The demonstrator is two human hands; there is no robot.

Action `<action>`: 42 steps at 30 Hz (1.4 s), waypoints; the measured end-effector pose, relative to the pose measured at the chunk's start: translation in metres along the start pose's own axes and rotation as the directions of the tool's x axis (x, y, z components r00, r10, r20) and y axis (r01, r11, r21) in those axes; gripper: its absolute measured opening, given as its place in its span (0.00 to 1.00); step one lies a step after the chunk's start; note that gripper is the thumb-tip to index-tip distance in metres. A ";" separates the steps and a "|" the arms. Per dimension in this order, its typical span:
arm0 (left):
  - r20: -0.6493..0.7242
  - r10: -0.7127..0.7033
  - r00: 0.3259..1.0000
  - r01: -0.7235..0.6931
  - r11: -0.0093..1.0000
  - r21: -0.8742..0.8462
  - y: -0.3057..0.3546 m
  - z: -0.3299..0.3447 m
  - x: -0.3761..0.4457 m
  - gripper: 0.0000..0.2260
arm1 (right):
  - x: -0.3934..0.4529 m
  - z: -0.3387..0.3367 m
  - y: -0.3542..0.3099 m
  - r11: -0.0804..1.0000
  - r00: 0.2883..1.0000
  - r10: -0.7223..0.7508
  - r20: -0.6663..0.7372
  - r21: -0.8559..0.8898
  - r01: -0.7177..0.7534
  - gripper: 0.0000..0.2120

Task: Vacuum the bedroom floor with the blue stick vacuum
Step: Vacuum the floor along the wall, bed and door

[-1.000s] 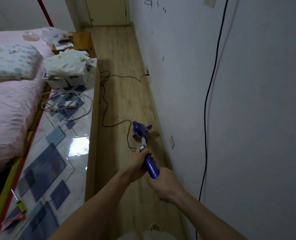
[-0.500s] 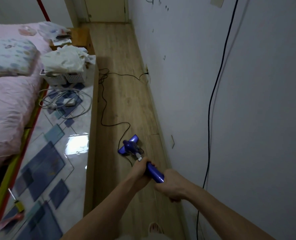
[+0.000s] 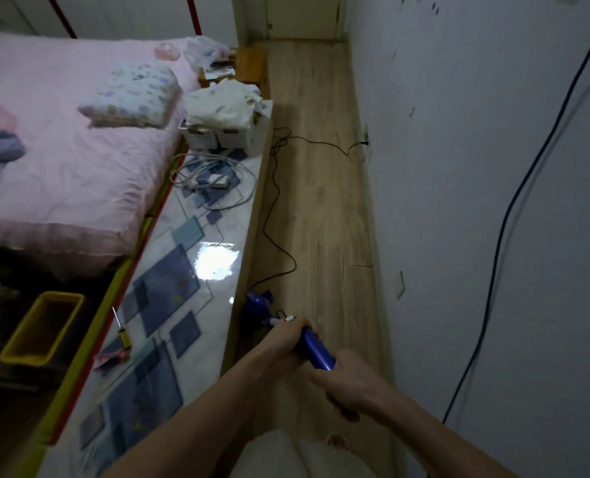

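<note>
Two hands, left hand [image 3: 283,343] and right hand [image 3: 347,384], fingers clamped on one blue stick vacuum [image 3: 312,348] over wood floor [image 3: 321,201]

Both bare forearms reached in from the bottom of the frame and met just below its centre. The left hand [image 3: 281,343] sat higher and further forward, fingers curled round the blue handle [image 3: 312,346] of the stick vacuum — knuckles turned up toward the camera. The right hand [image 3: 347,384] came in from the lower right, back of the hand uppermost, gripping the handle's near end just behind the left one. Both wrists were held fairly straight.
</note>
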State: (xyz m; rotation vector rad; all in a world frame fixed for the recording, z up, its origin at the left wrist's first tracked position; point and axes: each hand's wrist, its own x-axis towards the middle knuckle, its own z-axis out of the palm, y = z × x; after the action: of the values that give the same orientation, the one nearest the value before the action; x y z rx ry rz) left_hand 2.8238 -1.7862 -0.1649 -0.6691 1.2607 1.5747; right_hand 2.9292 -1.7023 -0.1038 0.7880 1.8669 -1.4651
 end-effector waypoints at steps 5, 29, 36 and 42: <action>0.046 0.027 0.999 -0.028 1.000 0.013 -0.010 0.013 0.002 0.26 | -0.016 -0.008 0.012 1.000 0.997 -0.001 -0.081 0.011 0.002 0.12; 0.244 -0.132 0.961 0.058 0.956 0.289 -0.011 0.015 0.000 0.08 | -0.006 0.040 0.030 0.914 0.949 0.223 -0.220 0.385 -0.126 0.11; 0.197 -0.053 0.979 -0.008 0.955 0.296 0.018 0.008 0.021 0.13 | 0.025 0.039 0.002 0.912 0.956 0.171 -0.239 0.406 -0.061 0.08; 0.211 -0.145 0.967 0.076 0.949 0.305 0.023 0.031 0.007 0.12 | 0.006 0.018 -0.001 0.918 0.948 0.196 -0.251 0.387 -0.087 0.16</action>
State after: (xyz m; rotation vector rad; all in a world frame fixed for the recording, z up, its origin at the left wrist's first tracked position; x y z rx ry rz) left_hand 2.8050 -1.7549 -0.1518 -0.3482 1.2269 1.2952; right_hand 2.9266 -1.7194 -0.1108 1.3534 1.7021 -1.7064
